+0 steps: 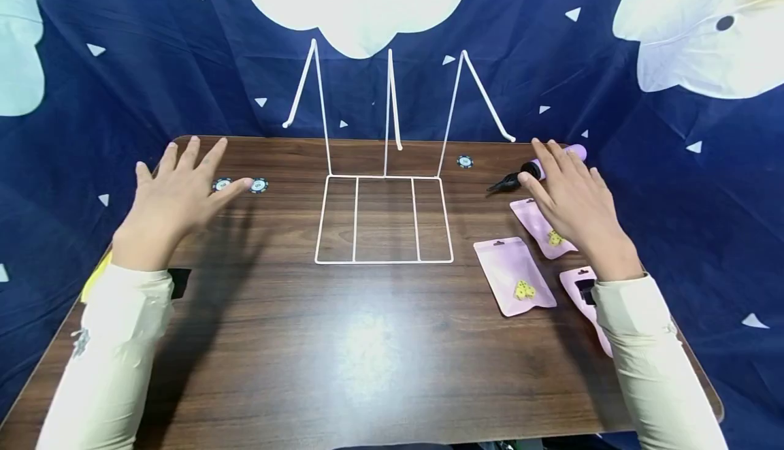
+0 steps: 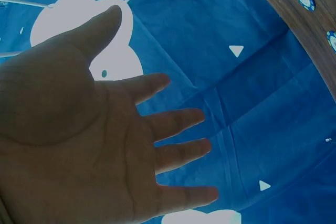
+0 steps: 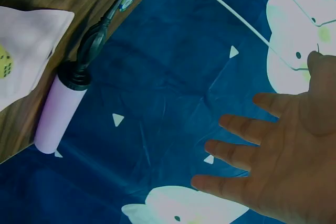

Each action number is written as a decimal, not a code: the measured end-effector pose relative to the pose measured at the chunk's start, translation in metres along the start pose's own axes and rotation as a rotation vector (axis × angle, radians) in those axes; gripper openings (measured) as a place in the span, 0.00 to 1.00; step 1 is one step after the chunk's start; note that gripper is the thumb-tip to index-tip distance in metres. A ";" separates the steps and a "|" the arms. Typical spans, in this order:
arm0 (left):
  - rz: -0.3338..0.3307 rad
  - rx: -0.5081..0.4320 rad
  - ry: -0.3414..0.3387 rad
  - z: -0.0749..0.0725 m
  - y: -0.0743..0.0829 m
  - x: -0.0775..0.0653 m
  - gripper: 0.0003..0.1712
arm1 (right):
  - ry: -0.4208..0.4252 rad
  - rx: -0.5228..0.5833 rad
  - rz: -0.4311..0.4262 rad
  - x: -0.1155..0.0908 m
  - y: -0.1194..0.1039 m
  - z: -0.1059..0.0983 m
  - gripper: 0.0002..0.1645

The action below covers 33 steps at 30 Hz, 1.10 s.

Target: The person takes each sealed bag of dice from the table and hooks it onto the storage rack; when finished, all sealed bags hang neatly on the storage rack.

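Observation:
My left hand (image 1: 174,201) hovers over the left side of the table, fingers spread and holding nothing. Two poker chips (image 1: 259,185) lie below its thumb and fingers. In the left wrist view its bare palm (image 2: 79,145) shows. On the right, my right hand (image 1: 576,201) is raised with fingers extended, also bare-palmed in the right wrist view. Close by it lies a purple hand pump (image 3: 60,114) with a black nozzle. Pink pouches (image 1: 508,269) with yellow dice pictures or contents lie below and beside this hand; one is partly hidden by the sleeve.
A white wire rack (image 1: 384,263) stands at the middle back, with three bent prongs rising from its gridded base. Another poker chip (image 1: 465,162) lies right of it. Something yellow (image 1: 94,280) shows behind the left forearm. Dark blue cloth (image 1: 202,82) with cloud prints surrounds the wooden table (image 1: 275,368).

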<state>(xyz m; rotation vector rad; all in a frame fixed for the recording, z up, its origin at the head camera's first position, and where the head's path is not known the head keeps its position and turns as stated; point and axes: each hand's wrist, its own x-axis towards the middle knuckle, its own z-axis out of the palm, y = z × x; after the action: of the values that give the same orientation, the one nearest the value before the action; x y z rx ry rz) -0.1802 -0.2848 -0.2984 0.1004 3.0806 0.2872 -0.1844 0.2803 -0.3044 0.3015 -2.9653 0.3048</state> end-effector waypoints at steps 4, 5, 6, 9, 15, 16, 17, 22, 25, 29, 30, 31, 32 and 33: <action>-0.003 -0.002 -0.015 0.001 -0.004 -0.001 0.56 | 0.051 0.003 -0.027 -0.004 0.005 0.002 0.43; -0.004 -0.004 -0.019 0.002 -0.005 -0.001 0.55 | 0.060 0.003 -0.033 -0.005 0.006 0.002 0.42; -0.005 -0.002 -0.023 0.002 -0.005 -0.001 0.55 | 0.067 0.005 -0.037 -0.006 0.007 0.003 0.42; -0.008 0.007 -0.031 0.005 -0.006 -0.001 0.56 | 0.071 0.014 -0.030 -0.008 0.010 0.002 0.42; 0.006 0.024 -0.028 0.008 -0.004 0.000 0.58 | 0.094 0.014 -0.032 -0.012 0.016 -0.003 0.40; 0.007 0.023 -0.029 0.008 -0.003 0.001 0.58 | 0.096 0.014 -0.029 -0.014 0.017 -0.004 0.40; 0.006 0.023 -0.032 0.009 -0.003 0.001 0.58 | 0.097 0.015 -0.024 -0.015 0.018 -0.005 0.40; -0.005 0.031 -0.046 0.010 -0.001 0.002 0.57 | 0.095 0.025 0.008 -0.022 0.023 -0.007 0.40; -0.007 0.033 -0.052 0.011 0.000 0.002 0.58 | 0.093 0.030 0.020 -0.026 0.027 -0.007 0.40; -0.010 0.023 -0.044 0.013 0.002 0.003 0.58 | 0.094 0.038 0.031 -0.030 0.032 -0.007 0.41; -0.011 0.022 -0.039 0.014 0.003 0.003 0.58 | 0.093 0.041 0.035 -0.032 0.033 -0.007 0.41; -0.011 0.022 -0.034 0.015 0.003 0.003 0.58 | 0.091 0.043 0.038 -0.033 0.034 -0.006 0.42; -0.011 0.020 -0.029 0.016 0.004 0.002 0.57 | 0.090 0.046 0.040 -0.034 0.036 -0.006 0.42; -0.010 0.021 -0.025 0.017 0.004 0.002 0.57 | 0.088 0.050 0.047 -0.035 0.037 -0.005 0.42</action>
<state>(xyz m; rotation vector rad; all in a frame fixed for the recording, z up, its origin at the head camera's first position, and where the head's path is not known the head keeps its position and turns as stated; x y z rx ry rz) -0.1813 -0.2777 -0.3141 0.0891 3.0592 0.2513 -0.1579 0.3233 -0.3121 0.2189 -2.8848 0.3883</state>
